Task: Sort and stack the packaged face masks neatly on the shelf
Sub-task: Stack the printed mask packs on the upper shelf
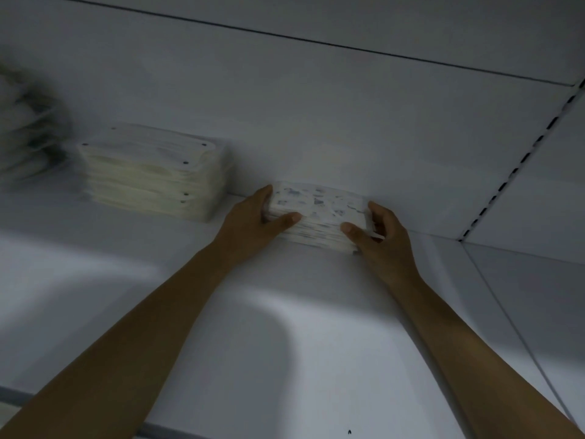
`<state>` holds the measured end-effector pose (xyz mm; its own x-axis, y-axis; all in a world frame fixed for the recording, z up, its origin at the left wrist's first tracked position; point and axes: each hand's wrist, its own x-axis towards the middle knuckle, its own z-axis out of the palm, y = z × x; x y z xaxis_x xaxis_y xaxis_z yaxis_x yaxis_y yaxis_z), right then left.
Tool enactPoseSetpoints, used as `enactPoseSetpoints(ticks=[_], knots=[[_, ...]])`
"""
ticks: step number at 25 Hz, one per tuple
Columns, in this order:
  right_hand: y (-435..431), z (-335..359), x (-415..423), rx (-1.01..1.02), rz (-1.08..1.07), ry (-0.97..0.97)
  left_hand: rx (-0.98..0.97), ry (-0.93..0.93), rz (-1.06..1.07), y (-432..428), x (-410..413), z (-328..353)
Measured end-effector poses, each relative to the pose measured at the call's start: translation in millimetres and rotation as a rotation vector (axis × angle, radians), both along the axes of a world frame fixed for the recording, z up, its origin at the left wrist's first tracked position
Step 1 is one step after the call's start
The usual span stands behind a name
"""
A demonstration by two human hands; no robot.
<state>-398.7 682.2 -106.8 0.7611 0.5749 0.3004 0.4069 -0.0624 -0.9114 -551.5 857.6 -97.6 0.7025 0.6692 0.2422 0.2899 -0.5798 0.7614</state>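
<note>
Against the back panel (316,122) of the shelf (285,312), just right of the view's centre, sits the printed mask stack (319,213), a low block of flat packets with a faint blue-grey pattern on the top one. The left hand (250,223) grips its nine o'clock end and the right hand (383,239) its three o'clock end. On each, the thumb lies across the front face and the fingers curl round the end, a narrow grip closed on the packets.

The step looks like squaring and seating this stack at the rear of the board. The layers look slightly stepped along the front edge, so the next move probably calls for an even squeeze from both ends and a gentle push toward twelve o'clock, then a release that does not drag the top packet.

At ten o'clock from the hands stands the cream mask stack (152,172), taller, with rounded corners, small dark dots near them and a glossy, wavy film look. It is apart from the printed one. A blurred pile (25,128) at nine o'clock is too smeared to name. The shelf is smooth, matt white, and a slotted upright (519,163) runs at two o'clock. The film packets are likely slippery against each other.
</note>
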Motion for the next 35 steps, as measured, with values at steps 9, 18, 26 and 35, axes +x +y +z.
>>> enactPoseSetpoints(ticks=[9,18,26,35], knots=[[-7,9,-12,-0.012,-0.131,-0.055,0.493,-0.056,0.061,-30,-11,19],[-235,54,-22,-0.118,-0.230,-0.473,0.651,0.049,-0.327,-229,45,60],[-557,7,-24,-0.473,-0.607,-0.553,0.842,-0.017,-0.658,-509,98,55],[-709,-14,12,-0.487,-0.733,-0.481,0.846,-0.028,-0.829,-662,178,49]])
